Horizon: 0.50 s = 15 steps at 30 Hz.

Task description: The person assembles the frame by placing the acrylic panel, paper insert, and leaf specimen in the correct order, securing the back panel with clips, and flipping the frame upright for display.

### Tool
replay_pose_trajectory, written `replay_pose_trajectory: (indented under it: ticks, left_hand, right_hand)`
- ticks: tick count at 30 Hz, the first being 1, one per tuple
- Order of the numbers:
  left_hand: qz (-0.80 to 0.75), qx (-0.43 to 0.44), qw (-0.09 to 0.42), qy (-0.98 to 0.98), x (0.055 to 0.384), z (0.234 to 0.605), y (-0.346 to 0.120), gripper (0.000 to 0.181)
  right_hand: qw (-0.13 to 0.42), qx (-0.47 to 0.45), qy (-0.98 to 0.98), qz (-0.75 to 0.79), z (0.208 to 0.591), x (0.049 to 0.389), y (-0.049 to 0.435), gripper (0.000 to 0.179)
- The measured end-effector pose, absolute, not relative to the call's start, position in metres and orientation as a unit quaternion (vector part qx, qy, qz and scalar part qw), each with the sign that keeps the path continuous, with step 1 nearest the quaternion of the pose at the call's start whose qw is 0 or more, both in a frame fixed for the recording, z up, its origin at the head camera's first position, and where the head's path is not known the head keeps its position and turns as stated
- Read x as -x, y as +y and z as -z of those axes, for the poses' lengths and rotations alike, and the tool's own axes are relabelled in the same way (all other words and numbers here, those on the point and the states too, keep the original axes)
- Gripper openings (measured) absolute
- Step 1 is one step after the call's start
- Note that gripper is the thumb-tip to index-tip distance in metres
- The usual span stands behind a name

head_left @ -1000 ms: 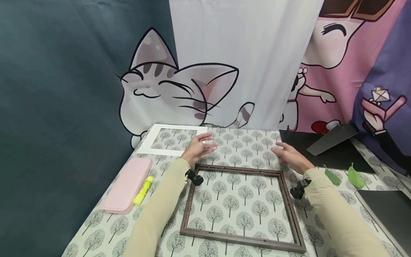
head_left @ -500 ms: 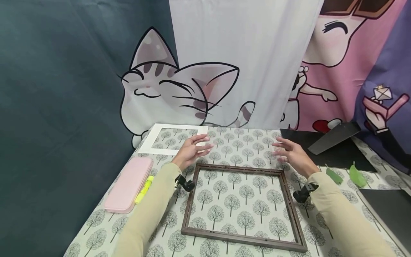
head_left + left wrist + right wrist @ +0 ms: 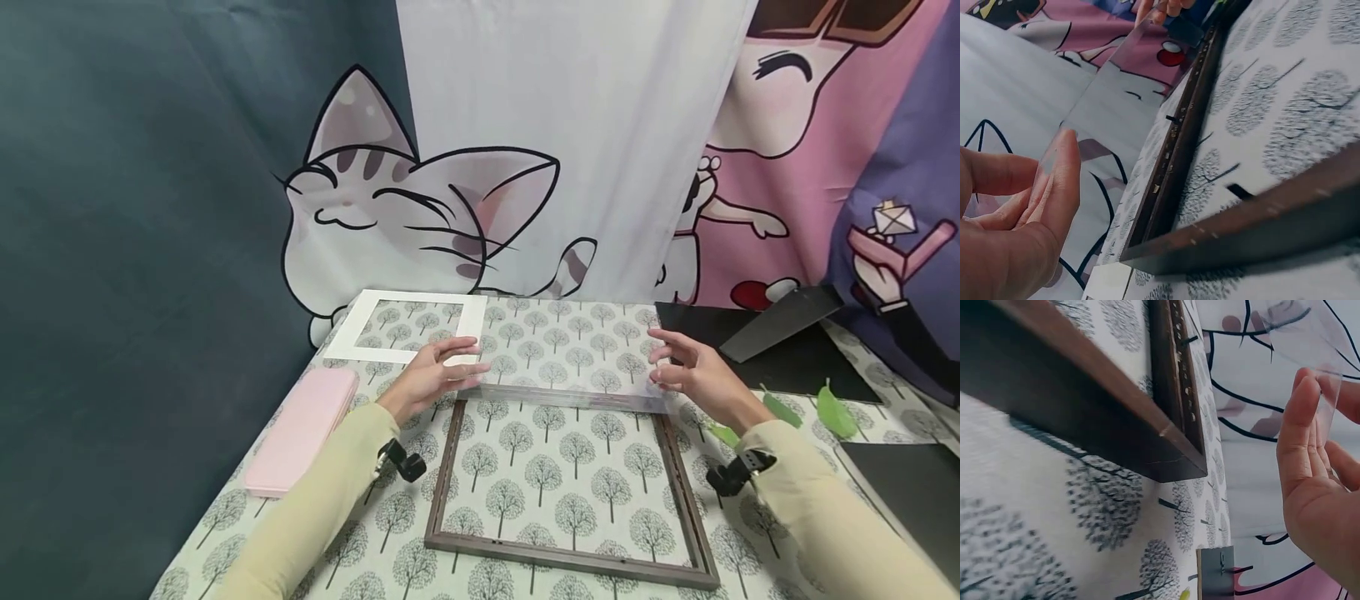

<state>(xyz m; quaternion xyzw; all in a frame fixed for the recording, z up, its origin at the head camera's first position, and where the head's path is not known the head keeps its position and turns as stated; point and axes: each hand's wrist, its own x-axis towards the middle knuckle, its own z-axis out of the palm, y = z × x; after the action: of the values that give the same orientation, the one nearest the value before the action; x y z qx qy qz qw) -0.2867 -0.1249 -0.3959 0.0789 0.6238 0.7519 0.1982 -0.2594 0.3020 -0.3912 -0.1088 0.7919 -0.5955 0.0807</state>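
A clear, see-through sheet (image 3: 562,396) spans the space between my two hands, above the far side of a brown picture frame (image 3: 570,560). My left hand (image 3: 431,375) pinches its left edge between thumb and fingers; the left wrist view shows the sheet tilted, its corner inside the grip. On the opposite edge, my right hand (image 3: 705,379) pinches it likewise, as the right wrist view confirms. The frame lies flat on the tree-print cloth, with nothing but cloth showing inside it. Small dark tabs stick out from its inner rim (image 3: 1169,150).
A white mat board (image 3: 345,342) lies at the back left, above a pink case (image 3: 303,433). At the back right is a black backing board (image 3: 795,367) with its stand raised. Several green leaves (image 3: 832,412) lie near it. A dark panel (image 3: 907,483) sits at the right edge.
Both hands have drawn back toward the person and slightly apart, bringing the clear sheet over the frame's far side. My left sleeve now covers most of the yellow highlighter.
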Motion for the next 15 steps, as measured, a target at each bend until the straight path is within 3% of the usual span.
replay_pose_trajectory:
  ticks: [15]
  left_hand:
    - [-0.639, -0.123, 0.210, 0.729, 0.240, 0.398, -0.153, 0.062]
  right_hand:
    - [0.113, 0.139, 0.782, 0.597, 0.407, 0.221, 0.299, 0.068]
